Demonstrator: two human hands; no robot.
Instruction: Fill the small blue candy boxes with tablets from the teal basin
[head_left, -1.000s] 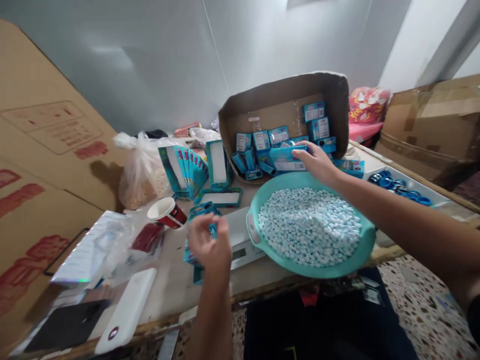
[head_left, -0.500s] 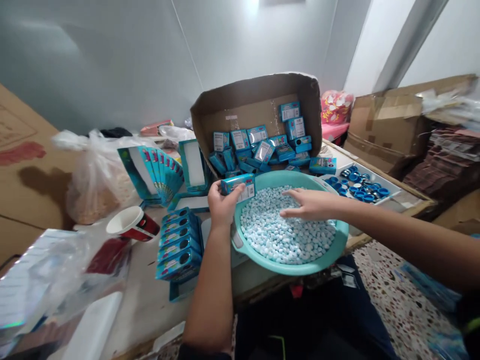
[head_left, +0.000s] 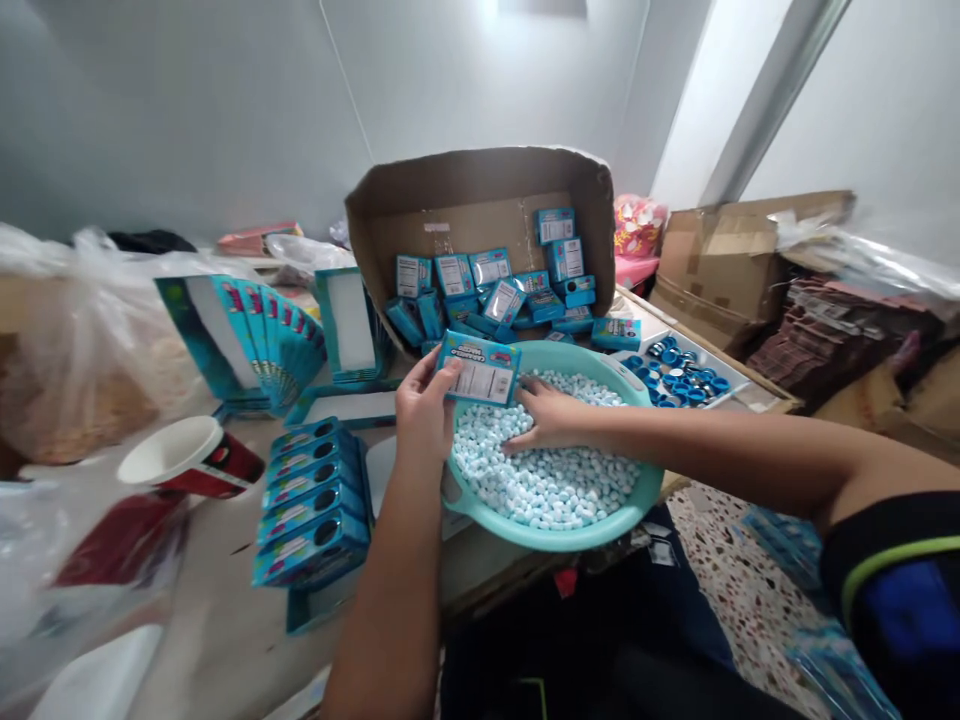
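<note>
Blue card was pinched between the thumb and fingers of the left hand (head_left: 424, 408), which held a printed box (head_left: 480, 372) over the far left part of a turquoise basin (head_left: 559, 541), while the right hand (head_left: 553, 415) had its fingers spread apart among the pale pellets (head_left: 555, 498). Left of the basin stood a row of boxes (head_left: 315, 505), then a paper cup (head_left: 225, 466); a carton (head_left: 480, 178) lay on the far side, and blue caps (head_left: 679, 376) to the right.
</note>
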